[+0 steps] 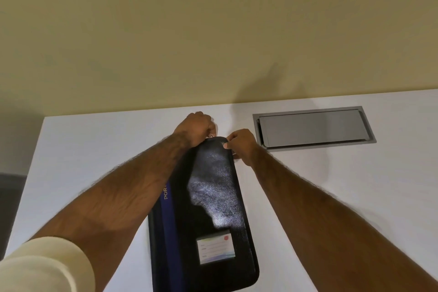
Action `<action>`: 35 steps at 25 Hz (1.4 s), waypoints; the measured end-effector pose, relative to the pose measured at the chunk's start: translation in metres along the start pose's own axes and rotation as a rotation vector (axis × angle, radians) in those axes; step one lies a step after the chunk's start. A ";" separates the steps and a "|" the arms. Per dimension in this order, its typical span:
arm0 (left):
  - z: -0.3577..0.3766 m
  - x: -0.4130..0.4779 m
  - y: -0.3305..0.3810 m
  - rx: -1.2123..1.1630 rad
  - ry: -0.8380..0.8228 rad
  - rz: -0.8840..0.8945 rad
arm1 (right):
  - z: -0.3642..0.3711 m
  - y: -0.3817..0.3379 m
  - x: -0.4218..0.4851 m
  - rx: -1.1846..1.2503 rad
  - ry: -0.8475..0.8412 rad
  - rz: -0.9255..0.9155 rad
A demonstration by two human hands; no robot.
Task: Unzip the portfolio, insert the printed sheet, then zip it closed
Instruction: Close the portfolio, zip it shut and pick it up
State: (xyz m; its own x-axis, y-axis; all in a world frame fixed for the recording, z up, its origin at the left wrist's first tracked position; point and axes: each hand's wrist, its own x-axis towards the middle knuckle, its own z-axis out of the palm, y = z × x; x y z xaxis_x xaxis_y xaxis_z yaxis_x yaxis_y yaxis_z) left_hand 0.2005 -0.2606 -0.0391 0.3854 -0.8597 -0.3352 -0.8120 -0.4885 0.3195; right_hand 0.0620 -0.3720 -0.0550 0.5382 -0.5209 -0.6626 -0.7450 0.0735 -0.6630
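- One portfolio (213, 197), black, flat on the white table (331, 197), long axis running away from the person. Blue stripe (166, 220) down its left side, label card (215, 248) at the near end. It looks shut all round, but the teeth are too dark to read.
- Hands?
- Both at the far end. The left hand (195, 129) has its fingers curled round the metal zip pull (211, 135) on the far edge. The right hand (241, 146) pinches the far right corner of the cover, thumb on top.
- Opening or closing?
- Can't tell for sure. There's no printed sheet in view, so it's either inside or off camera. My guess is opening, with the pull at its start.
- How to run the zip?
- Draw the slider along the track, low and parallel to the edge, not upward. Pin the corner with the right hand so the case can't slide or rotate. Ease off at the rounded corner, where sliders tend to bind. Move the brace along just behind the slider.
- Risks?
- Glossy cover on a smooth top: with a weak brace the whole case skids. Yanking upward could snag lining in the teeth.
- Surroundings?
- Grey cable hatch (312, 127) set in the table to the right of the hands, apart from them, lid down. Beige wall (213, 31) behind. Cream sleeve (47, 265) bunched up on the left arm.
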 end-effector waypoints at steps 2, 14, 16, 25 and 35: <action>-0.001 0.001 -0.002 0.107 0.019 0.034 | -0.001 -0.001 0.000 0.000 0.002 -0.009; -0.003 -0.045 -0.069 0.168 0.008 -0.003 | -0.016 0.012 0.002 -0.043 0.029 0.016; -0.005 -0.057 -0.083 0.161 0.024 -0.040 | -0.016 0.011 0.002 -0.058 0.029 0.015; -0.001 -0.103 -0.138 0.152 0.086 -0.167 | -0.013 0.013 0.006 -0.133 0.059 0.008; 0.076 -0.182 -0.049 -0.547 0.443 -0.675 | -0.002 0.056 -0.036 -0.128 0.155 -0.050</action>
State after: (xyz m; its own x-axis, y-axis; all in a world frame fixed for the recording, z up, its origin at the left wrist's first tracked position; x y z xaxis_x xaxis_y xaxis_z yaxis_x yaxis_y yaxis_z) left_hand 0.1370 -0.0685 -0.0611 0.9156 -0.2973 -0.2709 -0.0876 -0.8047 0.5872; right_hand 0.0002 -0.3509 -0.0675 0.5158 -0.6467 -0.5619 -0.7682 -0.0588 -0.6375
